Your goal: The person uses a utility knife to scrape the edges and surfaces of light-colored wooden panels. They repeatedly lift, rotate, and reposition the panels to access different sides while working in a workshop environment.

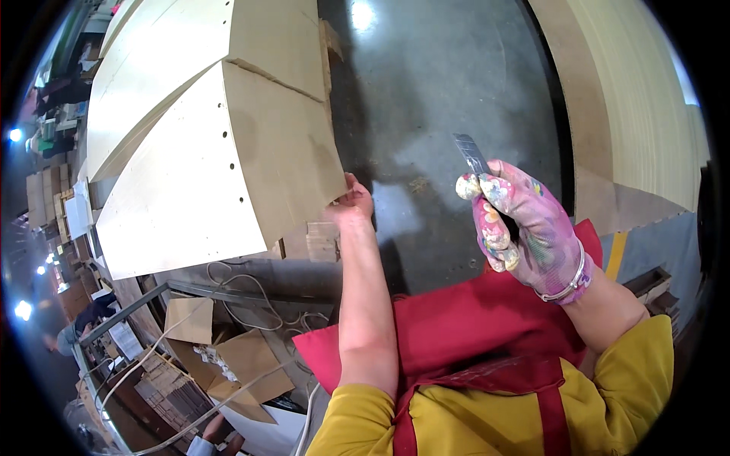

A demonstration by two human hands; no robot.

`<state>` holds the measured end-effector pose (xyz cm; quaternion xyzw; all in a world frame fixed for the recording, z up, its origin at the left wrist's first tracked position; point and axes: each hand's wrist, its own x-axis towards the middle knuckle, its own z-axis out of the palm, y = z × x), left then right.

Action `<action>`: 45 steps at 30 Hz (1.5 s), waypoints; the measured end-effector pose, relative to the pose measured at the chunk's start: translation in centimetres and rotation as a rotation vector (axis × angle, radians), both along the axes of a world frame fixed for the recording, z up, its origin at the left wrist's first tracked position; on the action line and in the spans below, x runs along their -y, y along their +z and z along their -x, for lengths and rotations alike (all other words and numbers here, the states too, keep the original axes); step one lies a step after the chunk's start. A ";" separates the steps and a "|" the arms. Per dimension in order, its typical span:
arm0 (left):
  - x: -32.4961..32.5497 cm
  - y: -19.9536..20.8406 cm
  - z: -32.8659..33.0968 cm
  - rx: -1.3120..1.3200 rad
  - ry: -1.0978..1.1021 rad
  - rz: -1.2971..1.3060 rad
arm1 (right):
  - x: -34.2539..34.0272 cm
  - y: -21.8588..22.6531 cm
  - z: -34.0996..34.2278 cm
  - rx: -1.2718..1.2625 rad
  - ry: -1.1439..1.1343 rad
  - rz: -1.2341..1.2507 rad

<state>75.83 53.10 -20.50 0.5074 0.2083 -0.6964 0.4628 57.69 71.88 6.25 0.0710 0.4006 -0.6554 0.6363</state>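
My bare left hand [353,200] is at the near right corner of a stack of pale boards, its fingers curled against the edge of the brown side [285,144]. The fingertips are partly hidden there. White top boards [179,182] with a row of dark holes lie beside that side. Off to the right, raised above the floor, my right hand [532,220] wears a stained pink-purple glove. It is closed around a utility knife [471,153], whose flat grey blade points up and left; the handle is mostly hidden in the palm.
Another large stack of pale boards [646,99] stands on the right. Between the stacks lies grey floor [449,76]. At the lower left are an open cardboard box [247,365], loose cables [258,285] and a metal rail [125,313]. Another person's hand [213,429] shows at the bottom.
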 end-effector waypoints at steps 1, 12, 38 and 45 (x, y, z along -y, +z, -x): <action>-0.2 -0.1 -0.1 -0.008 -0.008 0.007 | -0.1 -0.1 -0.2 -0.017 -0.009 -0.003; -0.8 -2.6 -1.4 0.050 0.071 -0.137 | 2.3 -1.1 -0.4 -0.057 0.075 -0.046; -5.7 4.2 -5.3 0.752 -0.898 0.251 | 4.0 -3.0 0.8 -0.050 0.092 0.121; -3.3 17.0 -9.5 1.527 -1.695 1.176 | 4.2 -2.5 1.2 0.054 0.032 0.198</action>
